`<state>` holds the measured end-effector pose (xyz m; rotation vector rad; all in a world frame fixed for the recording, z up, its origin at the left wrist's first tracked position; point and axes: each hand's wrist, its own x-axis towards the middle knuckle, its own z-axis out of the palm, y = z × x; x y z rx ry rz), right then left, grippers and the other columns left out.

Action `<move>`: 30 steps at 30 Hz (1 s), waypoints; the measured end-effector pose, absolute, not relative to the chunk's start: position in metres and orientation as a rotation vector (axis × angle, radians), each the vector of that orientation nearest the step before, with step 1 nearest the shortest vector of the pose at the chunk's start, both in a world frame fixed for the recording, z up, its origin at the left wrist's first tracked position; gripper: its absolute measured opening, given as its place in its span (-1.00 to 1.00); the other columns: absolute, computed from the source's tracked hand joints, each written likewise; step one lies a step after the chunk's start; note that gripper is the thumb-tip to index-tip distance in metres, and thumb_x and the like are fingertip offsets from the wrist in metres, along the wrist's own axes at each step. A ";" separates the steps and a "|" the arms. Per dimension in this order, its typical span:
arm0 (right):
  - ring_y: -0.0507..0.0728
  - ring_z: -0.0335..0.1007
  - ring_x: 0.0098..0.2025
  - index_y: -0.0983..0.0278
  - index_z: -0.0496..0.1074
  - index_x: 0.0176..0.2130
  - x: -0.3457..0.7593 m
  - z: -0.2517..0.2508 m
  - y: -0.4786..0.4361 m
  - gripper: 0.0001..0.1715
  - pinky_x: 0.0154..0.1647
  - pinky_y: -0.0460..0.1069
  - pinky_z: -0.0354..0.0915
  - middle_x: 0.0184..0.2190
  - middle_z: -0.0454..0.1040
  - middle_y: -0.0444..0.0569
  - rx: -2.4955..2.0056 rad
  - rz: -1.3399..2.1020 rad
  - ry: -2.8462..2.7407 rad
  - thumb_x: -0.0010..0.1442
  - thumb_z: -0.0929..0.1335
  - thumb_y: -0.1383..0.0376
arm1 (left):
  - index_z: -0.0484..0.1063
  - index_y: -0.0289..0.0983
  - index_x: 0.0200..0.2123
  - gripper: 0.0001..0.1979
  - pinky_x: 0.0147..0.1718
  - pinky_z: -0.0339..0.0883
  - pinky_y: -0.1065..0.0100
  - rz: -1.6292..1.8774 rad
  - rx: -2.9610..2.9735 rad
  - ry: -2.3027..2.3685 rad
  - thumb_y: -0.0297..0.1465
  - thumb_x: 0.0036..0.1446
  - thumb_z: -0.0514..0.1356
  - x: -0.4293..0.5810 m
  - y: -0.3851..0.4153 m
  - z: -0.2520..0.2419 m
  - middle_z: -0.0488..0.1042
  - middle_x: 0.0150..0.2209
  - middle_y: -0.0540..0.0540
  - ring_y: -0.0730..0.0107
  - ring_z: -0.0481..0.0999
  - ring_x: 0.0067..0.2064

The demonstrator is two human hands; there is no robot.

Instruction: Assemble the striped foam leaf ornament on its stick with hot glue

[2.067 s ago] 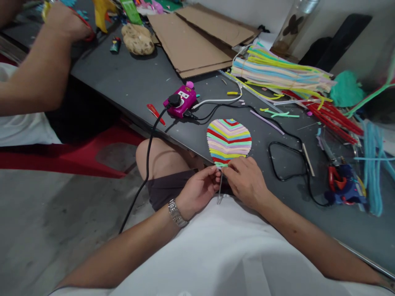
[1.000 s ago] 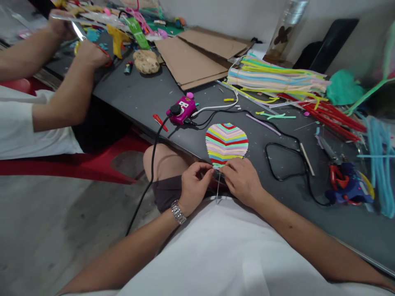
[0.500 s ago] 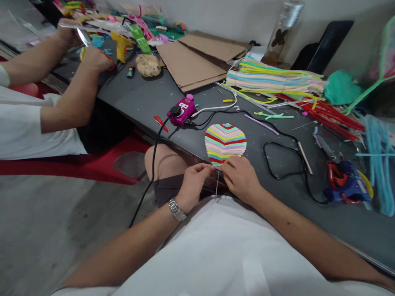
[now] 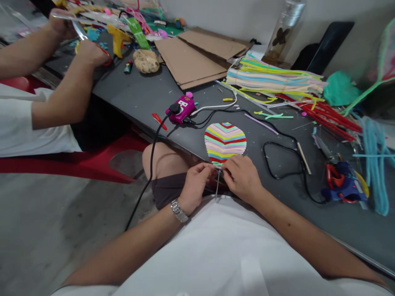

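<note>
A rounded piece striped with rows of coloured pipe cleaners [image 4: 225,142] lies at the table's front edge. At its narrow lower end, my left hand [image 4: 195,185] is closed, with thumb and forefinger pinching one end of a short pale lilac pipe cleaner [image 4: 218,167]. My right hand [image 4: 242,176] is closed at the other end of that strip, its fingertips against the striped piece's lower border. Below the strip a thin grey stem [image 4: 217,185] hangs toward my lap. The fingers partly hide the strip.
A blue glue gun [image 4: 345,183] with a looping black cord lies right. Beyond are a magenta power socket [image 4: 182,107], cardboard sheets [image 4: 197,61], bundled pipe cleaners [image 4: 274,80] and red pipe cleaners [image 4: 330,119]. At left, a co-worker's hand [image 4: 91,53] holds scissors [image 4: 80,32].
The view has shifted slightly. My hands stay at the striped piece's lower end, with the fingertips a little further apart and more of the pale strip showing.
</note>
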<state>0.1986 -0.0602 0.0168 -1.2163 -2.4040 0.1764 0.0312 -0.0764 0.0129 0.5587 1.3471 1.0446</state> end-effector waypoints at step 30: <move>0.24 0.29 -0.16 0.34 0.48 -0.18 0.198 0.049 -0.036 -0.85 -0.17 0.07 0.05 -0.23 0.49 0.11 -0.981 0.217 -2.827 0.31 0.30 0.45 | 0.44 -0.27 -0.57 -0.71 -0.46 0.23 0.44 1.017 0.570 1.290 -0.22 -0.14 0.42 0.034 -0.081 0.019 0.43 -0.56 0.04 0.50 0.35 -0.50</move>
